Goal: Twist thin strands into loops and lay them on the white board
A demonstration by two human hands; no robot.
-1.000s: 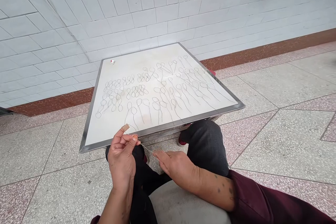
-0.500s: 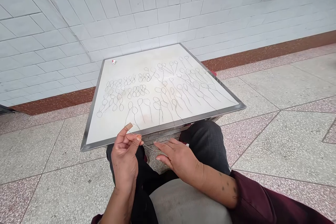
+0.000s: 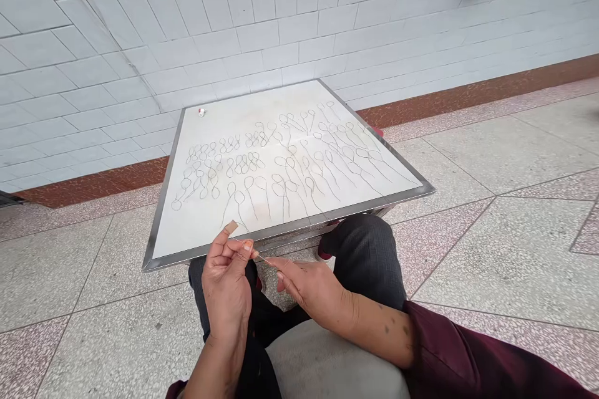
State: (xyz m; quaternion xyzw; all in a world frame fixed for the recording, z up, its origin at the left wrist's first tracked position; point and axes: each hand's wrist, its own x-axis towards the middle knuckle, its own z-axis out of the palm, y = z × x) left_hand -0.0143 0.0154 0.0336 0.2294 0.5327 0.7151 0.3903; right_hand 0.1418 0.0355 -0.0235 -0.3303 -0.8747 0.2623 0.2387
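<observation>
- Left hand tilts up, pinching a wire, one finger raised.
- Right hand meets the wire, knuckles up; cannot tell whether it grips.

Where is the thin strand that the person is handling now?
In the head view, left of centre, the thin strand runs between the left hand and the right hand, appearing below the table's near edge.

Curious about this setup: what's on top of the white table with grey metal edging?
Many thin, dark, looped strands and a small, whitish object lie on the table. The bare left hand hides part of its near edge.
</observation>
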